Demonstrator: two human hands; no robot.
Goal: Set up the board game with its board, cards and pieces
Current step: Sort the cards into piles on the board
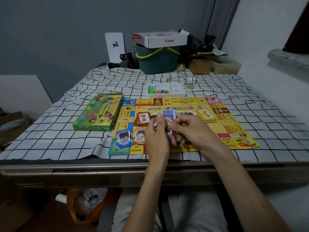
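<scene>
Our board (184, 105) lies open on the counter (66, 139) with several card piles (142, 118) placed, our left hand (156, 136) and right hand (192, 131) both grip unsorted notes (168, 115) above it, and the pieces (158, 91) wait in their tray (179, 94).

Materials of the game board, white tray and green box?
Game board: thin printed paper or light card by the look, its near right edge wavy. White tray: moulded plastic, smooth, with formed compartments. Green box: printed cardboard, likely glossy, with crisp folded edges.
</scene>
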